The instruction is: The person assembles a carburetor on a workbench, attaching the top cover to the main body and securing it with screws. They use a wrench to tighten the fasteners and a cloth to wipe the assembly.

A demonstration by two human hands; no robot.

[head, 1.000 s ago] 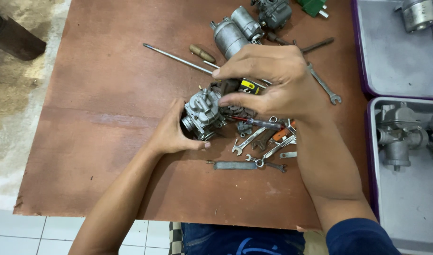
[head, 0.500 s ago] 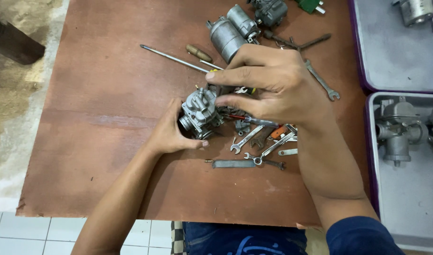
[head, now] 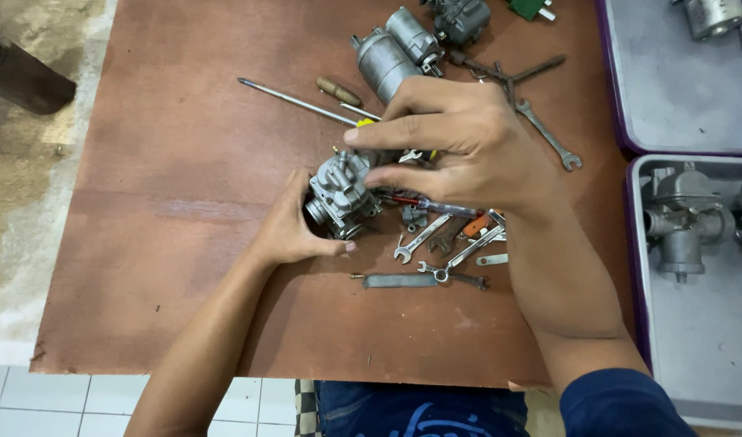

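carburetor [head: 341, 193] on table, left hand [head: 288, 231] fingers and right hand [head: 460, 146] fingers closed around it

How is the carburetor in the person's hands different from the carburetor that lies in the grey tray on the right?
The carburetor in the hands sits on the brown table, cupped by the left hand and touched by the right hand; the carburetor in the tray lies alone, untouched. The first is partly hidden by fingers; the second shows whole inside the grey tray. Both are grey metal castings.
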